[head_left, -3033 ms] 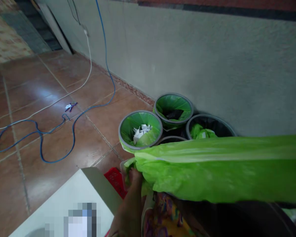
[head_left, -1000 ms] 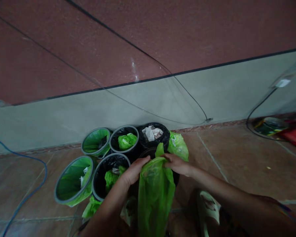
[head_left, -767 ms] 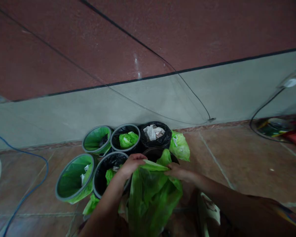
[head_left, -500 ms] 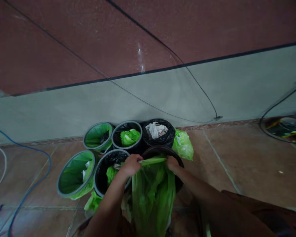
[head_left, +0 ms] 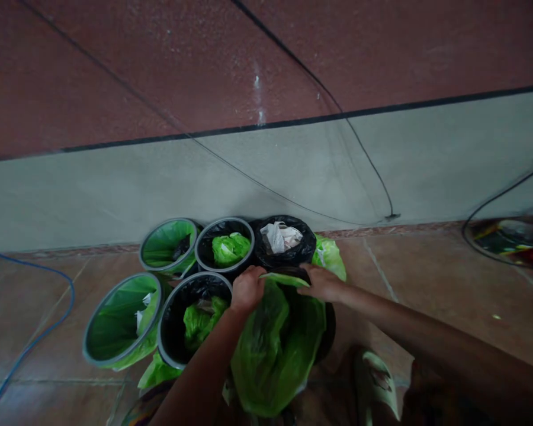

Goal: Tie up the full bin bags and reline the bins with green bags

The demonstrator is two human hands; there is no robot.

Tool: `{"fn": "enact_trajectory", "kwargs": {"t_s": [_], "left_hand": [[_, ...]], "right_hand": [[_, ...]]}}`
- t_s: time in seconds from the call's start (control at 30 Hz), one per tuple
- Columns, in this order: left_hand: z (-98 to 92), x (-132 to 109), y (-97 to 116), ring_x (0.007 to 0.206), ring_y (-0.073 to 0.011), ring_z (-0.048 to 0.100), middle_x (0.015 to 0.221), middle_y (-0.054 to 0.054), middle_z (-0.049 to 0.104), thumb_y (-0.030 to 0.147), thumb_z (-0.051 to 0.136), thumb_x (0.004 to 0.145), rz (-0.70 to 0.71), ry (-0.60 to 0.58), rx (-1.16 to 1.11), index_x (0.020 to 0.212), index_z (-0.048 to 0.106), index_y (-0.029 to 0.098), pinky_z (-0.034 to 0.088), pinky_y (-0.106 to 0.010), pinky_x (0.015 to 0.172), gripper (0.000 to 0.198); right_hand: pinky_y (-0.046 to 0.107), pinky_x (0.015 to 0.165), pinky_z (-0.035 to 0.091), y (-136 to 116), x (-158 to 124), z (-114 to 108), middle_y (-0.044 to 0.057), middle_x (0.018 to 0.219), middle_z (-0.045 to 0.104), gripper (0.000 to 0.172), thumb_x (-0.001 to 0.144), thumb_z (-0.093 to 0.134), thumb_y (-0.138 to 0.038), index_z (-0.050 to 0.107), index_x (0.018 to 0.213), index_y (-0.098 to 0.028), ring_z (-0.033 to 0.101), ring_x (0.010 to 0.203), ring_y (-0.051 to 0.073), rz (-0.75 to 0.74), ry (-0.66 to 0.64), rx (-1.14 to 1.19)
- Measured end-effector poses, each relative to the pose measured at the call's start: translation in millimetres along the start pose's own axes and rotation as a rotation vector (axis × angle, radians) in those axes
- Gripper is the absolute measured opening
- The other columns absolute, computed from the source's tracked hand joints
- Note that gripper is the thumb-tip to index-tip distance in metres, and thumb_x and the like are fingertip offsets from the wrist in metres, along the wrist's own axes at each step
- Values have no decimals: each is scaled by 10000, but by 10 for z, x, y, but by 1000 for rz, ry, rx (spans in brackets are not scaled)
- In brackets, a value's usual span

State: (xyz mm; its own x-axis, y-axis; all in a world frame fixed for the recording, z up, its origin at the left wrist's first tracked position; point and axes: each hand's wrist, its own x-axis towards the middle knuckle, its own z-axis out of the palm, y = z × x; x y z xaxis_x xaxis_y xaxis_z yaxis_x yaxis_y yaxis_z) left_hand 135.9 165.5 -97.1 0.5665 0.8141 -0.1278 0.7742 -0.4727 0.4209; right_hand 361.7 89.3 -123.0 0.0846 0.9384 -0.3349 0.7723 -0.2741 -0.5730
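Green bag [head_left: 275, 343] hangs between left hand [head_left: 247, 289] and right hand [head_left: 322, 283], both hands gripping its rim.

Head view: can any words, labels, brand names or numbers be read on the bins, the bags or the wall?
No text can be read anywhere in this view.
The green bag, gripped by the left hand and touched by the right hand: plain, no print.
The crumpled paper in the black-lined bin: any marks are too small and blurred to read.
The wall: painted, no sign.
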Motion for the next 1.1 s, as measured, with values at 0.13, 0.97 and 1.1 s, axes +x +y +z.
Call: {"fn": "enact_trajectory", "kwargs": {"t_s": [0.13,0.97,1.1], "left_hand": [[-38,79,142,978,-143,609,1027,-47,634,146,420,901,239,28,-171,996,689,217,440,-236,914,294],[2,5,20,985,-256,678,1011,-144,726,259,425,928,-265,-100,121,1083,630,148,459,-317,818,279],[49,-1,74,985,-241,683,1006,-125,721,258,424,941,-266,-117,208,1096,599,166,467,-309,817,251]], "right_hand": [[319,932,444,-298,54,-187,89,1219,649,492,789,638,-267,584,1271,-180,600,1081,221,-258,30,112],[230,583,468,189,-318,-230,79,864,717,241,823,574,-205,702,1016,-136,661,741,187,245,-79,93],[243,714,488,270,-370,-196,95,912,724,245,757,612,-99,722,974,-130,676,869,214,236,-89,-130]]}}
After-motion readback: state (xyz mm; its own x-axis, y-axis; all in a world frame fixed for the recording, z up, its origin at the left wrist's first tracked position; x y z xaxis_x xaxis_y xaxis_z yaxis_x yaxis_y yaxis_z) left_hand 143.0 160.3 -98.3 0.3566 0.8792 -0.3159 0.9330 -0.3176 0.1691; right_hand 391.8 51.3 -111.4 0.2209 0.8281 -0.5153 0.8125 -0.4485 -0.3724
